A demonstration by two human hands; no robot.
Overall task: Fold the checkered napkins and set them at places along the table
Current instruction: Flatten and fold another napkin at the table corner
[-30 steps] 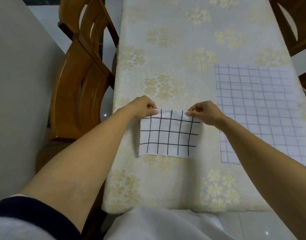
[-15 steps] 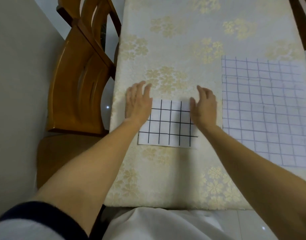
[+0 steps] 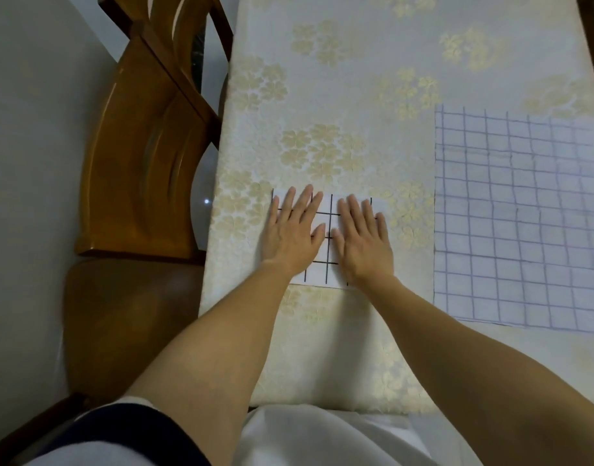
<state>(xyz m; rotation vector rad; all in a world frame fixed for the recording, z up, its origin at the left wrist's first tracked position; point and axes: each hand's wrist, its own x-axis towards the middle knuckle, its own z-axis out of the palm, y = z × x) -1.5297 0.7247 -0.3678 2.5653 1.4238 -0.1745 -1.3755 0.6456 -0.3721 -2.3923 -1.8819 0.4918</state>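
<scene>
**A:** First entry?

**B:** Black-checked napkin point(image 3: 326, 274), one. It is folded to a small rectangle and lies flat on the flowered tablecloth point(image 3: 356, 95). It sits near the table's left edge, close in front of the person, with a wooden chair point(image 3: 144, 163) alongside.

**A:** Held by?

**B:** Neither hand grips it. The left hand point(image 3: 290, 232) lies palm down on the left half, fingers straight and a little spread. The right hand point(image 3: 364, 242) does the same on the right half. Both are open and pressing, with the thumbs nearly meeting over the middle.

**A:** Arms?

**B:** Two bare forearms reach in from the near edge and converge on the napkin. The wrists are low, about level with the cloth.

**A:** And the step, would you say?

**B:** Flattening the fold, by my reading. To do it well, press evenly through the palms and stroke from the centre out to the edges, so the crease sets and the layers don't creep. Check that the corners match before lifting off. A hard shove could ruck the tablecloth beneath.

**A:** Second entry?

**B:** Lilac-checked napkin point(image 3: 520, 213), one, larger. It is unfolded and spread flat, well to the right, with no hand on it. Probably next in line.
</scene>
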